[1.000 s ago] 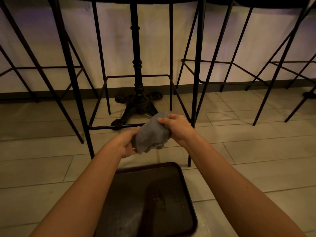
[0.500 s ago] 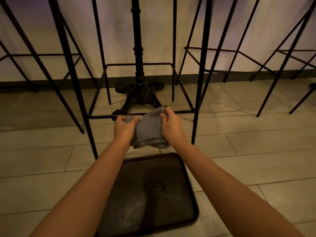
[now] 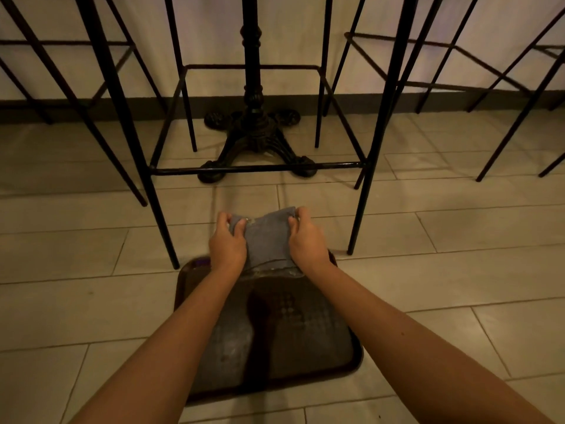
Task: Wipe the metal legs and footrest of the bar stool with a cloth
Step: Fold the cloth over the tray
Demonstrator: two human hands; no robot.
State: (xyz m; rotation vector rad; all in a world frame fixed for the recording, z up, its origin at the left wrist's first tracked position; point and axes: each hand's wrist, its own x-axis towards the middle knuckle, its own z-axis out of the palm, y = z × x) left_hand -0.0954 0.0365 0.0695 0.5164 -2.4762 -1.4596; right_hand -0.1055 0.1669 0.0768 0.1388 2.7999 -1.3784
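Grey cloth [image 3: 266, 240] is stretched between the left hand [image 3: 227, 246] and right hand [image 3: 307, 243], each pinching a top corner. Beyond both hands stands the black bar stool's footrest [image 3: 256, 168], apart from the cloth; a dark tray [image 3: 351, 359] lies beneath them.

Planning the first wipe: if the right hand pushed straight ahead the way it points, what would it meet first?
Probably the stool's front footrest bar. The right hand, gripping the cloth, points toward it over bare floor; depth is uncertain.

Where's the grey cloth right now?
In the head view the cloth sits low centre, gripped between the left hand and right hand, over the far edge of the dark tray, nearer than the stool's front footrest.
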